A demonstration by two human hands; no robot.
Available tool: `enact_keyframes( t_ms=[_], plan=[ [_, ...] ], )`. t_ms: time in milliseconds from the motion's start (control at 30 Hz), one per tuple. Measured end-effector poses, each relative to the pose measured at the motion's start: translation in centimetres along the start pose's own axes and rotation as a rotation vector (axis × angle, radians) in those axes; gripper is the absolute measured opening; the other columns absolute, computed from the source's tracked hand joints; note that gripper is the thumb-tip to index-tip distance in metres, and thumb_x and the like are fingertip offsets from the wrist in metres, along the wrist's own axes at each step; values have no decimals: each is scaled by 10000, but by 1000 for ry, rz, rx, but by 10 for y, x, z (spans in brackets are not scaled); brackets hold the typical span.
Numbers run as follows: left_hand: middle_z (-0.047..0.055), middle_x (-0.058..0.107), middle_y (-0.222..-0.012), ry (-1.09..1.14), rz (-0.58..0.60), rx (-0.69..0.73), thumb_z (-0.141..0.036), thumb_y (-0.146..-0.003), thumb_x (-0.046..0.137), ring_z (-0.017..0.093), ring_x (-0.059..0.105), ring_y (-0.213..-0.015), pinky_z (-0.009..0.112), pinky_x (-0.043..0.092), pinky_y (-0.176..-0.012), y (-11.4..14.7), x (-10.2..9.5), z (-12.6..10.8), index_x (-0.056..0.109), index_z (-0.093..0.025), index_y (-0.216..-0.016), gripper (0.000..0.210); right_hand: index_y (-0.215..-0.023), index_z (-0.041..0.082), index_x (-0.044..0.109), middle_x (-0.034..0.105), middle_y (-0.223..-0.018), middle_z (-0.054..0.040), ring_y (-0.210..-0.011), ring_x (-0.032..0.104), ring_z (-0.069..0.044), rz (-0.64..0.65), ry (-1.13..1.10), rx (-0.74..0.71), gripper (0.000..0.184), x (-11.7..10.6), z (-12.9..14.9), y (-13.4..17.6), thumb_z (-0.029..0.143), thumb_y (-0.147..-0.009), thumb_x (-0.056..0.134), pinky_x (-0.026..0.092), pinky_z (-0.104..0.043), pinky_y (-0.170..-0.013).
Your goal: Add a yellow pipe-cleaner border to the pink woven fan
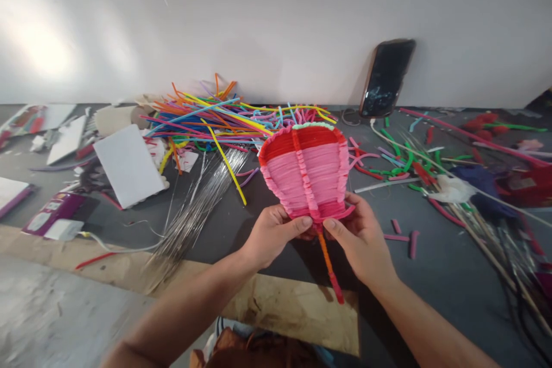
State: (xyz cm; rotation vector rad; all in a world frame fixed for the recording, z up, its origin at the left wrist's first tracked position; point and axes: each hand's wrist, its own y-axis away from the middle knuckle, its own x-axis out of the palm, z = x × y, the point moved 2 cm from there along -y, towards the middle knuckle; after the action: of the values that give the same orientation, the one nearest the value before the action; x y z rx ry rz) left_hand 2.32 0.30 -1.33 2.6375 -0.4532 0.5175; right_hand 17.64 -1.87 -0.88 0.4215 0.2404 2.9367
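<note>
Head view: at the frame's centre, a fuzzy, ridged, pink-and-red fan shape point(282, 175) is pinched near its base by the left hand point(273, 233) and right hand point(366, 238); thin fuzzy stems point(207, 118) are heaped upper left.

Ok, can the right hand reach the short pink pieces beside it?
Likely yes: nothing covers the pink pieces and the way looks free, though the right hand holds the fan-shaped panel.

The dark table point(452, 276) has a pale wall point(276, 23) behind it, bright glare point(43, 52) above its left end, grey floor point(52, 310) below.
</note>
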Motion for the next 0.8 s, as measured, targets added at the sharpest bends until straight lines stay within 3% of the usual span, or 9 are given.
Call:
enact_keyframes(
  t_ms=[67,233,433,633,800],
  plan=[
    [58,725,-755,-32,29,7,-330,-696,773,130,647,-657,268,539,-677,0,0,1,733,-117,-811,246,-1047,254,515,646,-780,8,-622,589,-132,-28,5,-6,502,-1,0,-1,349,-644,799,509,-272,-599],
    [46,724,-757,-31,5,25,-319,-681,783,124,638,-660,258,535,-676,-1,-1,2,733,-123,-813,242,-959,241,515,619,-737,29,-601,584,-116,26,53,-50,371,0,1,1,347,-698,756,520,-262,-597],
    [34,712,-697,44,-39,-5,-305,-643,805,126,634,-617,249,537,-618,-2,-2,1,733,-132,-761,222,-1067,262,490,631,-849,-3,-699,615,-143,50,117,-163,379,0,-5,5,305,-759,706,534,-285,-633],
    [27,703,-672,39,-64,64,-291,-648,799,108,616,-594,219,517,-600,-4,-5,-1,726,-127,-722,194,-1125,260,523,513,-1147,-71,-833,584,-155,-75,363,-492,395,-8,7,4,229,-767,686,534,-303,-678],
    [15,679,-618,0,-77,77,-302,-640,801,90,581,-553,202,487,-578,-3,-3,-4,714,-120,-675,204,-1024,248,620,594,-1012,-65,-844,586,-185,26,676,-732,240,-11,18,6,168,-799,645,521,-336,-693]
  ],
)
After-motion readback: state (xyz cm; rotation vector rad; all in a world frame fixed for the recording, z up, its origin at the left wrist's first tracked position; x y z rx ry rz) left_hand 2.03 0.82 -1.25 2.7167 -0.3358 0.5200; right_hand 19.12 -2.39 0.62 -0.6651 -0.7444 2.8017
